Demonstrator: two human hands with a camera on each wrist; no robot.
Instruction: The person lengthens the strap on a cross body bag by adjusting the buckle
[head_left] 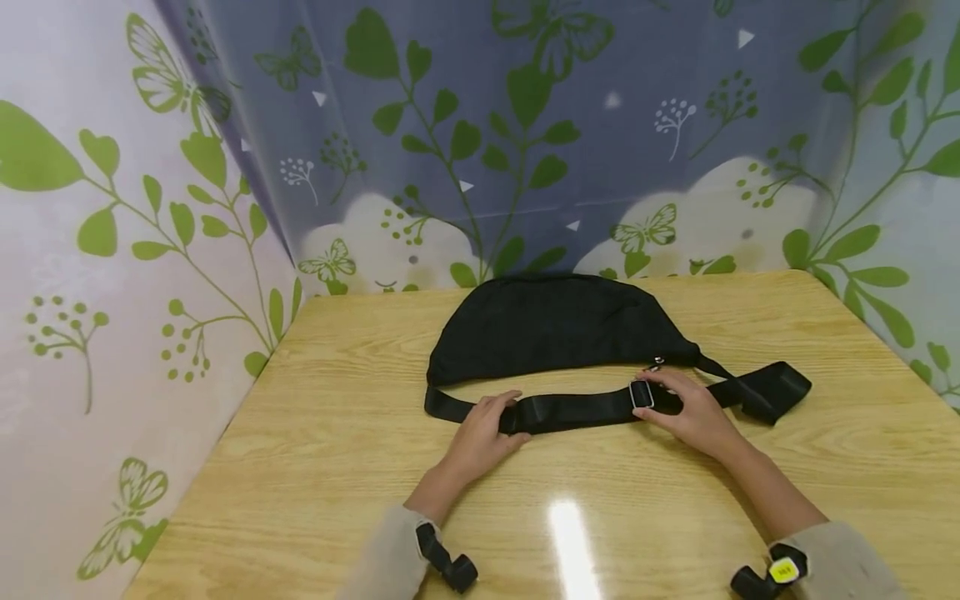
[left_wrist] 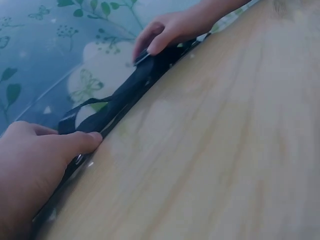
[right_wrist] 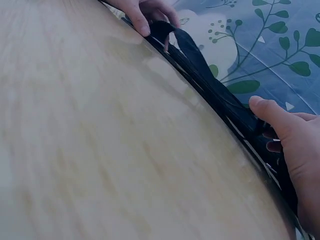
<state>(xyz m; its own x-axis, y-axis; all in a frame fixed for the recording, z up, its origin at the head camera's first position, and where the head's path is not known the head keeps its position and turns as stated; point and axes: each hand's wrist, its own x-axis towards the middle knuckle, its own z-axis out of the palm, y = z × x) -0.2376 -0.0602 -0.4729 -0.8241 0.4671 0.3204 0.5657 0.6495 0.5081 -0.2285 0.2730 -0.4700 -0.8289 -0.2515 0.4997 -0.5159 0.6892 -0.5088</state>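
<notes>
A black waist bag [head_left: 547,325] lies flat on the wooden table, its curved side toward the back. Along its near side runs a wide black strap [head_left: 573,411]. My left hand [head_left: 480,437] grips the strap left of centre, thumb on the near edge and fingers over the far edge. At the silver slider buckle [head_left: 641,394], my right hand [head_left: 697,417] pinches the strap between thumb and fingers. In the left wrist view, the strap [left_wrist: 107,112] bows up in a loop between both hands. A loose strap end [head_left: 776,392] lies folded to the right.
A small metal zipper pull [head_left: 657,362] sits at the bag's lower right edge. The patterned cloth backdrop [head_left: 465,167] stands behind the table [head_left: 337,500] and at both sides. Light reflects off the tabletop near the front.
</notes>
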